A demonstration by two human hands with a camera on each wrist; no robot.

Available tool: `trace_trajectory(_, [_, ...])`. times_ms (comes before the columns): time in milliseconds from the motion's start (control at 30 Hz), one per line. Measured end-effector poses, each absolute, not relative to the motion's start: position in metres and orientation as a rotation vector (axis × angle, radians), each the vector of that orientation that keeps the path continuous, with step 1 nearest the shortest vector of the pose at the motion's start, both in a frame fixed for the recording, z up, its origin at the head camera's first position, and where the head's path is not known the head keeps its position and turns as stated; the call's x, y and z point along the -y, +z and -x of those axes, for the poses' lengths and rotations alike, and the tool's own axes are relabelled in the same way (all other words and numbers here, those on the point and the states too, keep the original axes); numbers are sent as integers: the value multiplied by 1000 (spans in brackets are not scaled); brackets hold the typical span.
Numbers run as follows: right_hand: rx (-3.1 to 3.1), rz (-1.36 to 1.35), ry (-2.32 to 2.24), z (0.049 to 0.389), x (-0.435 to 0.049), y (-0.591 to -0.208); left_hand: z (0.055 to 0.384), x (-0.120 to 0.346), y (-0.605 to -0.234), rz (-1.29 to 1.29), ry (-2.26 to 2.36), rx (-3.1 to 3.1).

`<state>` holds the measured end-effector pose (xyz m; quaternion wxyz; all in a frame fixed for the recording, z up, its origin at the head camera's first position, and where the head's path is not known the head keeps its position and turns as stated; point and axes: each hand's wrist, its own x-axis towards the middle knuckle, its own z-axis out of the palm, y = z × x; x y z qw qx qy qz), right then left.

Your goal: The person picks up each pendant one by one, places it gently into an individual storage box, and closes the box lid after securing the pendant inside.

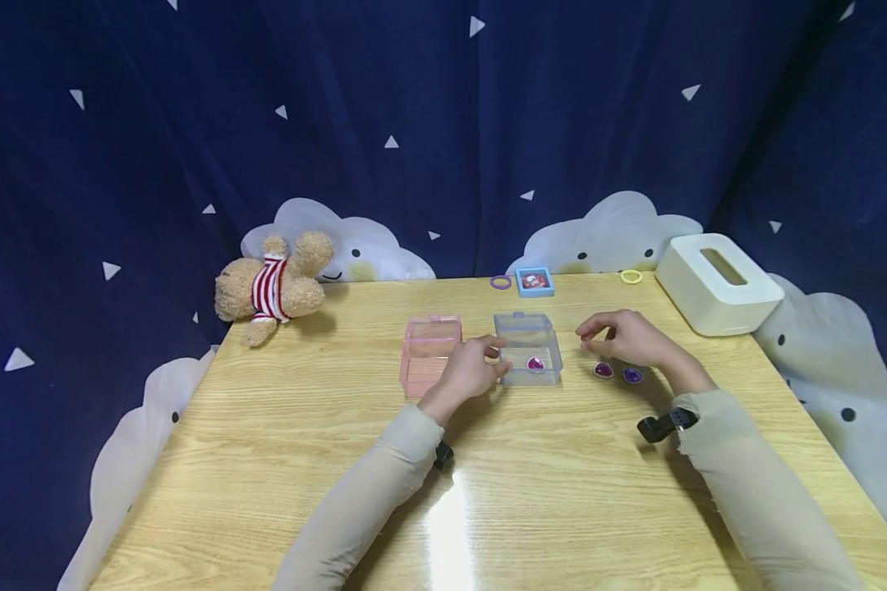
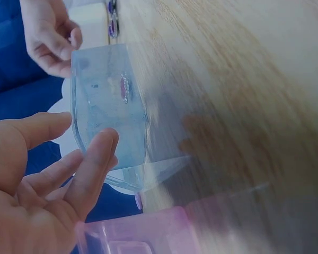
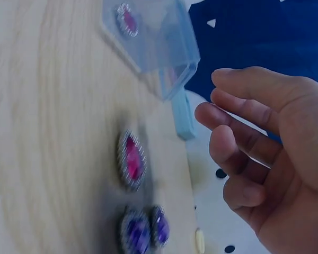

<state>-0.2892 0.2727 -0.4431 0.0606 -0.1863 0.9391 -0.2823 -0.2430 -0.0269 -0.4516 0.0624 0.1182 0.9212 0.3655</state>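
Observation:
A clear bluish plastic box stands with its lid tipped back, and a pink-red gem with a sparkling rim lies inside it. My left hand is at the box's left side, its fingertips right at the wall, thumb and fingers fairly straight. Right of the box, my right hand hovers over the table with loosely bent fingers and nothing between them. Below it lie a red gem and a purple gem. The right wrist view shows a second purple gem beside the first.
A pink clear box, lid tipped back, sits left of the bluish one, partly behind my left hand. At the back lie a purple ring, a blue-framed square and a yellow ring. A teddy bear and a white tissue box flank them.

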Motion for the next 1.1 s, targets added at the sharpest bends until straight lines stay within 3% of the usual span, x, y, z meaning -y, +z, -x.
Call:
trace_trajectory(633, [-2771,448,-771,280,-302,-474,242,27,-452,-360,1109,-2783])
trace_trajectory(1100, [-2826,554,-625,276,-302,-474,242,27,-451,-362,1116,-2779])
